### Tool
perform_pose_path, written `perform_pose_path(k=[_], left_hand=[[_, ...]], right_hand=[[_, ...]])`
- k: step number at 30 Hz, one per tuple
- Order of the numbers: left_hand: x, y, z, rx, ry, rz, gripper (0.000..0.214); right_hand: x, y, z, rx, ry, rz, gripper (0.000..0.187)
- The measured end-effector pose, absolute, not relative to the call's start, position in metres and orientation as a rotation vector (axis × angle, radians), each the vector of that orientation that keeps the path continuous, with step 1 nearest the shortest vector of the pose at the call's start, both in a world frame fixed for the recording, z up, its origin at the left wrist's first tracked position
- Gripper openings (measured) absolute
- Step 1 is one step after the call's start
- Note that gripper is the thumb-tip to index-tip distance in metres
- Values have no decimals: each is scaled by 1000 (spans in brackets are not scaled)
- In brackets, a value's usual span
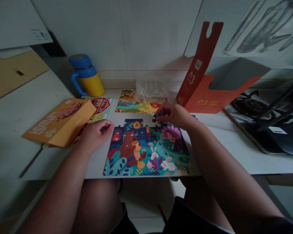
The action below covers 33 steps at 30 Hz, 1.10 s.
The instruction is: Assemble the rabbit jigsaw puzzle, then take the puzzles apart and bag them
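Note:
A jigsaw puzzle point(141, 152) of a night forest lies near the table's front edge, with a bear, rabbits and plants on it. Its upper edge is uneven, with a gap right of the middle. My right hand point(174, 115) is closed in a pinch on a dark puzzle piece point(156, 117) over that gap; whether the piece touches the puzzle I cannot tell. Left of the puzzle, my left hand point(100, 133) is curled closed, resting by the table. A small dark puzzle piece point(103, 130) shows between its fingers, mostly hidden.
Behind lies a yellow animal picture point(127, 104) under a clear plastic bag point(151, 91). An orange box point(210, 94) stands open at back right, beside a gas stove point(258, 123). An orange-yellow packet point(63, 122) and a blue-yellow mug point(91, 79) are at left.

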<state>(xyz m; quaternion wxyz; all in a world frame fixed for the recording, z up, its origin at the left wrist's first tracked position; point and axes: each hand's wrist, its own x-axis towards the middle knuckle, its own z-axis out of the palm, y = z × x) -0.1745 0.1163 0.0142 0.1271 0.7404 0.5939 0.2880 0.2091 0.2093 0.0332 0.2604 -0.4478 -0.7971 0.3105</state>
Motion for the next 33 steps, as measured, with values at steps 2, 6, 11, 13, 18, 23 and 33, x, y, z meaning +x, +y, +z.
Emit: perform_pose_path(k=[2, 6, 11, 13, 18, 23, 33], left_hand=[[-175, 117, 14, 2149, 1736, 839, 24], [-176, 117, 12, 2136, 1749, 844, 25], [-175, 117, 12, 2137, 1774, 836, 26], [-174, 116, 13, 2122, 1784, 834, 27], [-174, 115, 13, 2109, 1771, 828, 27], [-174, 116, 13, 2108, 1782, 827, 27], [-176, 116, 10, 2115, 1783, 816, 27]], right_hand=[[215, 213, 33, -1234, -2145, 843, 23], [216, 212, 31, -1257, -2191, 755, 26], [208, 209, 26, -1263, -2247, 718, 26], [206, 209, 25, -1266, -2254, 740, 26], [203, 206, 26, -1263, -2228, 783, 26], [197, 200, 29, -1189, -2278, 774, 27], [196, 201, 27, -1190, -2171, 865, 27]])
